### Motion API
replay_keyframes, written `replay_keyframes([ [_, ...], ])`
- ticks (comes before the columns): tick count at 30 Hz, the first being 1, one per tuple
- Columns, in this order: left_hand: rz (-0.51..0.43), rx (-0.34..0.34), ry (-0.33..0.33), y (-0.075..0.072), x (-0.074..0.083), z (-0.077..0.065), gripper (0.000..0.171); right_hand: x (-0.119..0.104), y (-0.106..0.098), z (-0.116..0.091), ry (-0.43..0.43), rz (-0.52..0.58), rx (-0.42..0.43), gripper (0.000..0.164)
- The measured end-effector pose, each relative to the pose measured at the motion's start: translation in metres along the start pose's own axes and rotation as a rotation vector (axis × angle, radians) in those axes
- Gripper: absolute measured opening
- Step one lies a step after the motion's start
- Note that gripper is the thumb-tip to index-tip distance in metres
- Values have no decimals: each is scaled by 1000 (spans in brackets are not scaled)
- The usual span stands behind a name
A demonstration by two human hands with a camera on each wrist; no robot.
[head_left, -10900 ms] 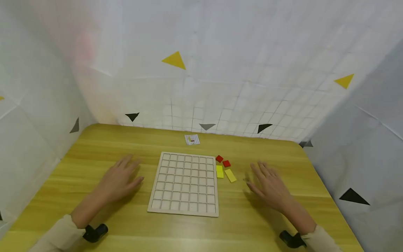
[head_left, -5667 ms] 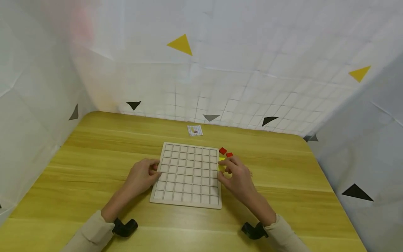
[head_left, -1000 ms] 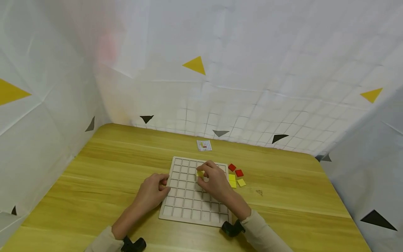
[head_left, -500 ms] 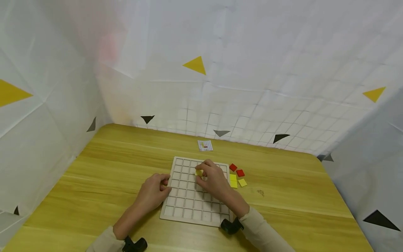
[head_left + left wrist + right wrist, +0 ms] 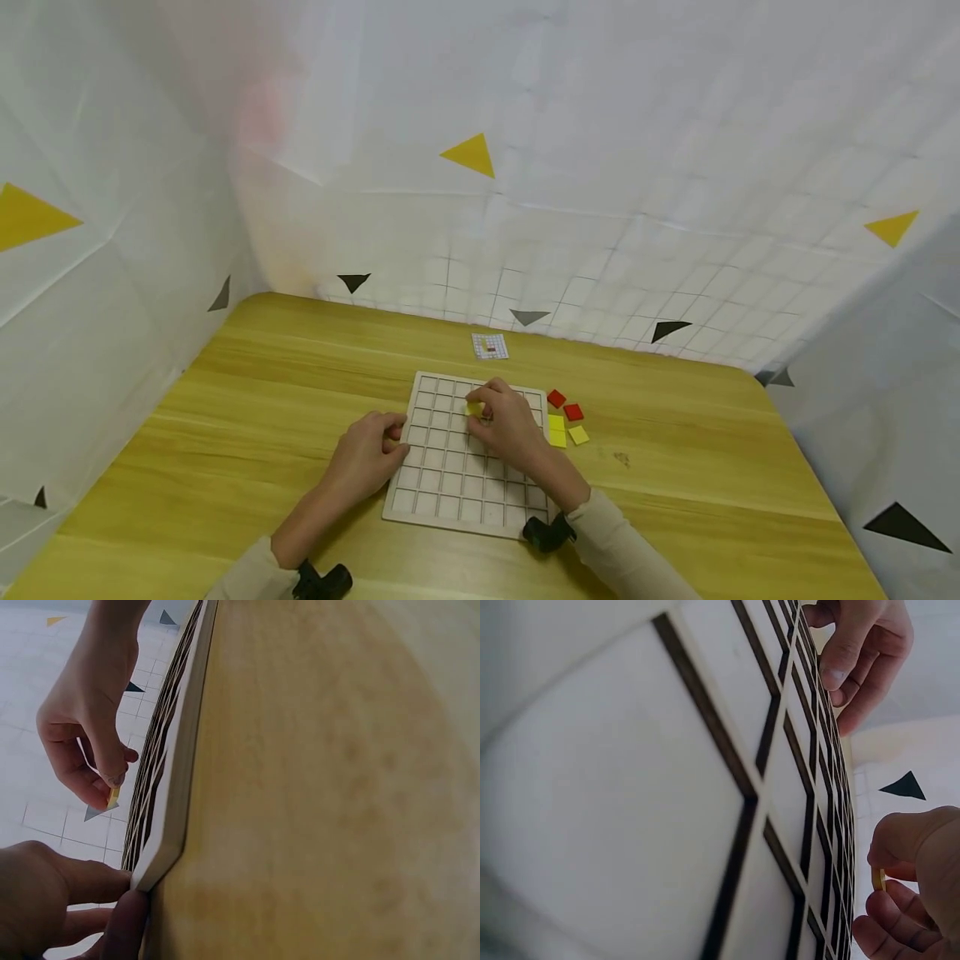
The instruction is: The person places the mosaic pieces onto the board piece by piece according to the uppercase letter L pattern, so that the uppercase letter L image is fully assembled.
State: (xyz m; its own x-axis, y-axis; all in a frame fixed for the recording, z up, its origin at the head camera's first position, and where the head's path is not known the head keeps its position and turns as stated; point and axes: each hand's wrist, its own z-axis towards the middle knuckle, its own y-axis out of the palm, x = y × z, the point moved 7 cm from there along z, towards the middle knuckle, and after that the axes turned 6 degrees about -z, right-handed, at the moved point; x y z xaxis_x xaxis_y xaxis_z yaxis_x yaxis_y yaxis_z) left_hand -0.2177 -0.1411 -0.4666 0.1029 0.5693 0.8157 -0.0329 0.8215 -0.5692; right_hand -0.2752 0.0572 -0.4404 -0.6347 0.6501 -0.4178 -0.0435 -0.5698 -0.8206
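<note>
A pale wooden grid board (image 5: 437, 482) lies on the table, ruled into square cells. My left hand (image 5: 362, 457) holds its left edge between thumb and fingers; the left wrist view shows the fingertips (image 5: 131, 919) at the board's corner. My right hand (image 5: 513, 429) pinches a small yellow square tile (image 5: 473, 409) above the board's upper middle cells. In the right wrist view this tile (image 5: 877, 879) sits edge-on between thumb and finger, and in the left wrist view a gap shows between it and the board. The cells beneath my right hand are hidden.
Two red tiles (image 5: 565, 406) lie just right of the board. Two yellow tiles (image 5: 557, 432) sit together at its right edge, with another yellow tile (image 5: 578, 435) beside them. A small printed grid card (image 5: 490, 347) lies behind the board. White sheeting (image 5: 570, 208) surrounds the table.
Both hands first lay spread beside the board. Then my left hand took its left edge, and my right hand brought a yellow tile from the right over the cells. The last second shows only slight shifts.
</note>
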Motion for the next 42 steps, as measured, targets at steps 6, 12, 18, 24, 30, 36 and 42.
replay_keyframes([
  [6, 1, -1, -5, 0, 0, 0, 40, -1, 4, 3, 18, 24, -25, 22],
  [12, 6, -3, -10, 0, -1, 1, 40, -1, 6, 7, 24, 15, -39, 23],
  [18, 8, -2, -10, 0, -1, 1, 40, -1, 10, 11, 22, 21, -56, 23],
  [24, 1, -12, -23, 1, -1, 1, 41, 0, 14, 13, 23, 16, -62, 23],
  [30, 2, -15, -27, 3, -2, 1, 41, 2, 18, 15, 22, 1, -77, 23],
  [36, 3, -9, -17, 3, -2, 1, 40, 3, 21, 16, 18, -8, -91, 22],
  [42, 0, -6, -25, 2, -2, 2, 41, 3, 22, 19, 2, -20, -95, 21],
])
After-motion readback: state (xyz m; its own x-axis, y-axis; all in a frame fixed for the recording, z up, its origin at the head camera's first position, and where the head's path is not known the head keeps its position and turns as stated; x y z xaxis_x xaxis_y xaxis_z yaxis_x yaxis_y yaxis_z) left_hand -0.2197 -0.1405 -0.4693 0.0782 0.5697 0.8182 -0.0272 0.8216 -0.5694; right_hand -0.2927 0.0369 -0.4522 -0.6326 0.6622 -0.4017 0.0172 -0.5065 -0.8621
